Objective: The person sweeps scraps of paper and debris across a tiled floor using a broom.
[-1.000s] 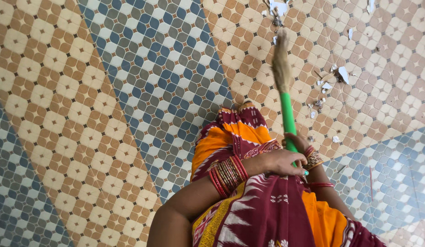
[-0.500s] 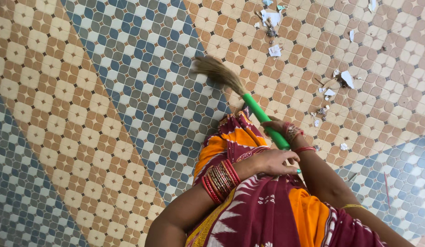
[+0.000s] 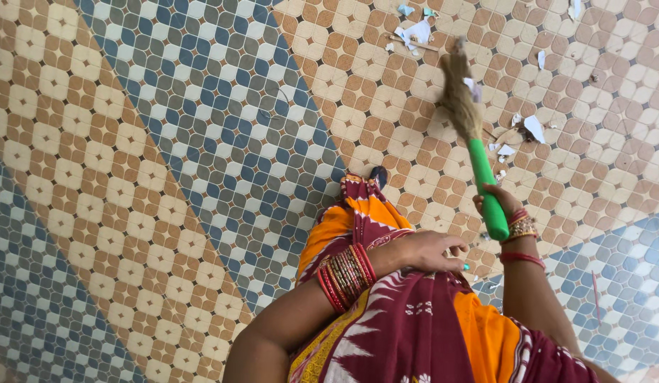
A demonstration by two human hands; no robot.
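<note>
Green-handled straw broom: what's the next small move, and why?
Probably a short stroke drawing the green-handled straw broom through the white paper scraps beside its bristles. The right hand has its grip closed on the handle, bristles pointing toward more torn scraps on the tan patterned tile floor. The left hand rests on the maroon and orange cloth, not helping.

Broom (image 3: 473, 138) in right hand (image 3: 498, 204), paper scraps (image 3: 534, 128) just beyond, on floor (image 3: 166, 163).
</note>
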